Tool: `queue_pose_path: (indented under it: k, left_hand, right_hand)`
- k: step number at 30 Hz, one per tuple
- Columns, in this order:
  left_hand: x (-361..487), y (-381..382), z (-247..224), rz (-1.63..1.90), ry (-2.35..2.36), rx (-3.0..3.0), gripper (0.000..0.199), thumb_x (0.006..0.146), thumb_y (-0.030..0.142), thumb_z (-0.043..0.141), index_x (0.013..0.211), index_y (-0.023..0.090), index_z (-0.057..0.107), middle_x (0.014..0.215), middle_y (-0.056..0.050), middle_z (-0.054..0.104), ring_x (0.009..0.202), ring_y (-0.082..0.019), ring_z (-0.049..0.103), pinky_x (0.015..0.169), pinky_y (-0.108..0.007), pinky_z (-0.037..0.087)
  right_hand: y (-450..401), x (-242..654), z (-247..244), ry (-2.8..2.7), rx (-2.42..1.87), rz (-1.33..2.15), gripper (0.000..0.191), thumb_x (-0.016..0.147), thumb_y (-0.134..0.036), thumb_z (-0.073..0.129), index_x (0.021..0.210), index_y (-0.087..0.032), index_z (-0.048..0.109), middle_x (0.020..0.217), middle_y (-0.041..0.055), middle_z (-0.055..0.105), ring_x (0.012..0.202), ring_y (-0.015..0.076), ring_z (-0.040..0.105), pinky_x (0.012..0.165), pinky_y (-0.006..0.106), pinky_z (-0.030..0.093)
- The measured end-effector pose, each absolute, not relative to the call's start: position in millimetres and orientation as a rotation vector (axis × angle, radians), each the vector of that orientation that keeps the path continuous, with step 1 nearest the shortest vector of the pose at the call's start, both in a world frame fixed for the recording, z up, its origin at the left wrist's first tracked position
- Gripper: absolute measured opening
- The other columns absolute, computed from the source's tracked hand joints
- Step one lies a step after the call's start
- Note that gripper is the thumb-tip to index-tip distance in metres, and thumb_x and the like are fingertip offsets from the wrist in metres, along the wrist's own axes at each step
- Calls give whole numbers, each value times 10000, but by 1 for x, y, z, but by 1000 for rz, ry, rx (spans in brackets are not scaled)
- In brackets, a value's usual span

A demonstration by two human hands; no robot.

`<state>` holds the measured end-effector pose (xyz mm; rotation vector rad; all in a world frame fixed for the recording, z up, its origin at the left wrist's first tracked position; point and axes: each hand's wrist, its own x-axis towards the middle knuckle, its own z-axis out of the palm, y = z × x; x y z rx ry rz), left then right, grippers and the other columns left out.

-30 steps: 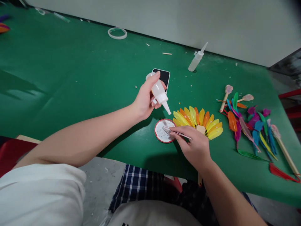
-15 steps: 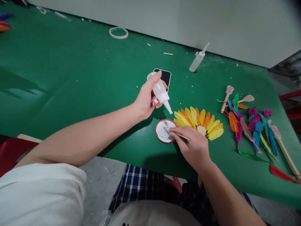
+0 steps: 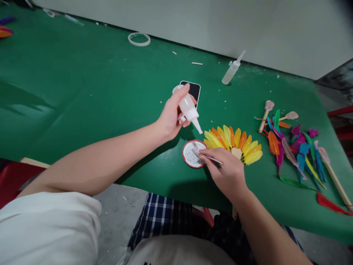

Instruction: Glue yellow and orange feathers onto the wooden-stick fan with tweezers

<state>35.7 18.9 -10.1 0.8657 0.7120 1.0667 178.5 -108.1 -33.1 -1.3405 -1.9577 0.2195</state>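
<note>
My left hand [image 3: 175, 112] is wrapped round a white squeeze bottle [image 3: 187, 107], tilted with its nozzle pointing down to the right. The nozzle tip hangs above the table, apart from what lies below. My right hand [image 3: 224, 167] pinches a pair of metal tweezers [image 3: 212, 159], whose tips are in a round, red-rimmed white dish [image 3: 190, 162] with small specks in it. Just beyond my right hand lies a fan of yellow and orange feathers [image 3: 238, 137] with a pale wooden piece [image 3: 236, 152] at its base. My right hand hides part of the fan.
A phone [image 3: 195, 90] lies behind the left hand. A second nozzle bottle [image 3: 231, 73] leans at the back, and a clear tape ring [image 3: 139, 39] lies further left. Colourful feathers [image 3: 300, 147] and wooden sticks [image 3: 335, 176] spread over the right side of the green table [image 3: 96, 88].
</note>
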Motion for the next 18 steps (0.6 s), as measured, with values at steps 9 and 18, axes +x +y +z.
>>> queue_pose_path:
  k: [9, 18]
  left_hand:
    - [36, 19, -11, 1067, 720, 876, 469, 816, 604, 420, 636, 179, 503, 391, 41, 346, 324, -46, 246, 329, -238, 152]
    - [36, 18, -9, 1057, 746, 883, 400, 830, 522, 425, 648, 177, 515, 392, 44, 336, 328, -50, 246, 342, -222, 166]
  right_hand:
    - [-108, 178, -33, -1955, -1347, 217, 127, 813, -148, 590, 873, -206, 686, 785, 29, 729, 727, 169, 674, 688, 295, 547]
    - [-108, 178, -34, -1943, -1343, 234, 121, 821, -153, 582, 877, -206, 676, 792, 26, 727, 737, 166, 672, 688, 300, 544]
